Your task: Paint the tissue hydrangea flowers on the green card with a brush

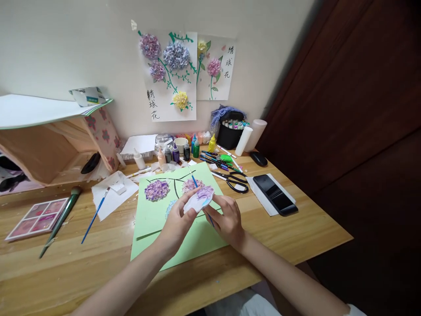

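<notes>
As we're pinching the white, purple-smeared disc [196, 202] in our left hand [177, 219], we're judging it light, slippery if wet, best held by that whiter thumb-side edge; across from this grip, our right hand [228, 219] is resting beside the blue brush [194, 179], its hold unclear, while green paper [149, 221] is lying below.

My dish [194, 205] is white, smeared purple and blue, and my brush [194, 178] is blue. I see pale-green paper [190, 252] with a purple flower [157, 191], a pink flower [190, 185] and black branches [176, 188], on a brown, wood-grained surface [272, 232].
</notes>
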The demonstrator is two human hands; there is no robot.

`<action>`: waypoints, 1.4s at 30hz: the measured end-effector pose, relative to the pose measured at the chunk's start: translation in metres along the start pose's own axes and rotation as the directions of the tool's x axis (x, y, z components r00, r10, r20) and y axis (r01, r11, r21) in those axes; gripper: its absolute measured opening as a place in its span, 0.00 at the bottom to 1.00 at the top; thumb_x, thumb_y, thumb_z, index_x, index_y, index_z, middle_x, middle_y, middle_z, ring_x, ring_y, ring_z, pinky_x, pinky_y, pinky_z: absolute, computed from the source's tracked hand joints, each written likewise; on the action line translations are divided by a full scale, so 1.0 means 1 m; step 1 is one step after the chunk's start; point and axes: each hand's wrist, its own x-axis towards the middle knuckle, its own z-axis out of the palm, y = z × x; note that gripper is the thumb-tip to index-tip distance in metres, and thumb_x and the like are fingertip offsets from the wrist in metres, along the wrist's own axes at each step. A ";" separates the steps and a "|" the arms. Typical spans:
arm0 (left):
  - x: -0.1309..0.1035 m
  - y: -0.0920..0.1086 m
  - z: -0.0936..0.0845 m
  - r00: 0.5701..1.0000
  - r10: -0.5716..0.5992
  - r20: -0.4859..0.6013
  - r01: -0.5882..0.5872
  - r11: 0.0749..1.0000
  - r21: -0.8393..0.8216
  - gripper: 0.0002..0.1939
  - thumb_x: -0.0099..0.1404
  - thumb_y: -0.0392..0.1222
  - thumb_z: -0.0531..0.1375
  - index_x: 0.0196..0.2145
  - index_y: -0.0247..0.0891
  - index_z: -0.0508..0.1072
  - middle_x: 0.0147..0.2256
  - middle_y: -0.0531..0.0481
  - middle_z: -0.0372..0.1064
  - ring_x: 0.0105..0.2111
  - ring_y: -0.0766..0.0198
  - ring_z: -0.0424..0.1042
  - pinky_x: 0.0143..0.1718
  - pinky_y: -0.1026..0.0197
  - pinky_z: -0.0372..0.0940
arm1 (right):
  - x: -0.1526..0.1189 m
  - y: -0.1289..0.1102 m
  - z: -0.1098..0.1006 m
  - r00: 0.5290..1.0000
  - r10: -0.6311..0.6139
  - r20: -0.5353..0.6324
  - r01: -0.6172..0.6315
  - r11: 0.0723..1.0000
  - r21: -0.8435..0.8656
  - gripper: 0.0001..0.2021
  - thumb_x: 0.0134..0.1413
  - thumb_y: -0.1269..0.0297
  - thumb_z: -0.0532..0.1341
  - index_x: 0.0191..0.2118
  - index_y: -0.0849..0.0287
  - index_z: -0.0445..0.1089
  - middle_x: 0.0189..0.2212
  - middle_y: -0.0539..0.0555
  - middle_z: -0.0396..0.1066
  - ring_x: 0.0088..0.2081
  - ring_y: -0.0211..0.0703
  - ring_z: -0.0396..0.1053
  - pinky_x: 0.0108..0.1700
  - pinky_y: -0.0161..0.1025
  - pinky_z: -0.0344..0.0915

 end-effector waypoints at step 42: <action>0.044 -0.103 0.039 0.998 0.057 -0.040 -0.030 0.870 0.492 0.36 0.53 0.54 0.69 0.55 0.40 0.63 0.55 0.40 0.60 0.58 0.49 0.61 0.61 0.45 0.54 | -0.061 0.234 -0.117 -0.208 0.714 0.669 -0.658 0.404 -0.636 0.32 0.43 0.29 0.57 0.33 0.59 0.66 0.30 0.59 0.71 0.35 0.50 0.71 0.36 0.43 0.68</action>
